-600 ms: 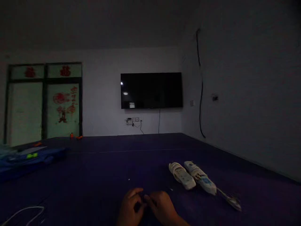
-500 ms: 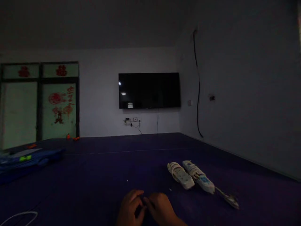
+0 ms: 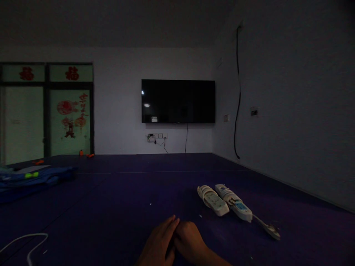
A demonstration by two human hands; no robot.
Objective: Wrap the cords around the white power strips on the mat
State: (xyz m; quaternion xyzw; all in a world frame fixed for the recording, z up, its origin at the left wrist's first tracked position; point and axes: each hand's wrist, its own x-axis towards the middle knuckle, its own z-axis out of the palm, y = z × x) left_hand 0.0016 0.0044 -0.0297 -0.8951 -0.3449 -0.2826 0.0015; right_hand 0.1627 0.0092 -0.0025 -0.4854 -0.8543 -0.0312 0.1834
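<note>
My two hands meet low in the middle of the view, over a dark purple floor mat. My left hand has its fingers stretched forward and pressed together against my right hand. My right hand is curled, knuckles up. Whatever lies between them is hidden in the dim light. Two white power strips with wound cords lie side by side on the mat just right of my hands, and a plug trails off to the right of them.
A dark television hangs on the far wall above wall sockets. A glass door with red paper decorations stands at the left. Blue fabric lies on the mat at the left. A white cable loops at the lower left.
My left fingers have straightened and now lie flat against my right hand, where before both hands were curled around a small dark gap. The camera tilted down slightly.
</note>
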